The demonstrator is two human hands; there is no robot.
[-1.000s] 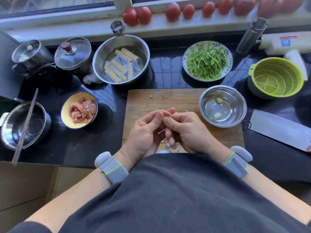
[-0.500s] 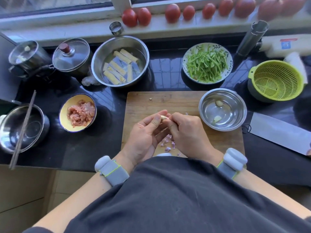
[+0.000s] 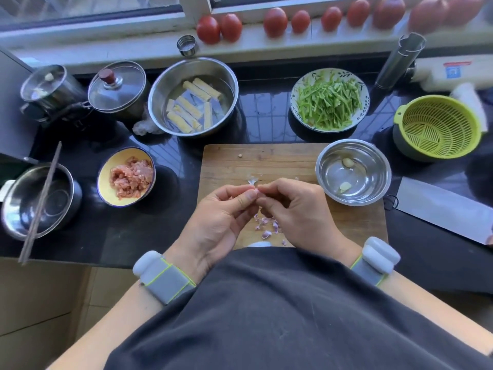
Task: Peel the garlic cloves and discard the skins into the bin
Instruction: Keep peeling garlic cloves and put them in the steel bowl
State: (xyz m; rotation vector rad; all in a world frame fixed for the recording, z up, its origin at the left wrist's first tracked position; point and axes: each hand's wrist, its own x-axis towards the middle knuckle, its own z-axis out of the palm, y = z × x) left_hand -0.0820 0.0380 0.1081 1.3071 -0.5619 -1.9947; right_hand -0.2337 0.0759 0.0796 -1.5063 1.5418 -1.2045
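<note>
Both grips are closed together above the cutting board [image 3: 266, 161]: a garlic clove [image 3: 255, 191], mostly hidden, is pinched between the fingertips of the left hand [image 3: 221, 217] and those of the right hand [image 3: 296, 209], and a thin flake of skin [image 3: 251, 180] is seen sticking up from the pinch.

On the black worktop [image 3: 120, 236] the board is flanked by containers. At the far side, a large steel bowl [image 3: 193, 96] is filled with water and pale yellow rolls. To the right, a green colander [image 3: 437, 126] is seated in a dark bowl. A patterned plate [image 3: 330, 100] is heaped with green vegetable strips. On the board's right end, a small steel bowl [image 3: 353, 172] is occupied by two peeled cloves [image 3: 345, 186]. To the left, minced meat is held in a yellow bowl [image 3: 126, 177], and chopsticks [image 3: 40, 204] are laid across a steel pot [image 3: 40, 201]. Purple skin scraps [image 3: 266, 227] are scattered on the board beneath the hands.
</note>
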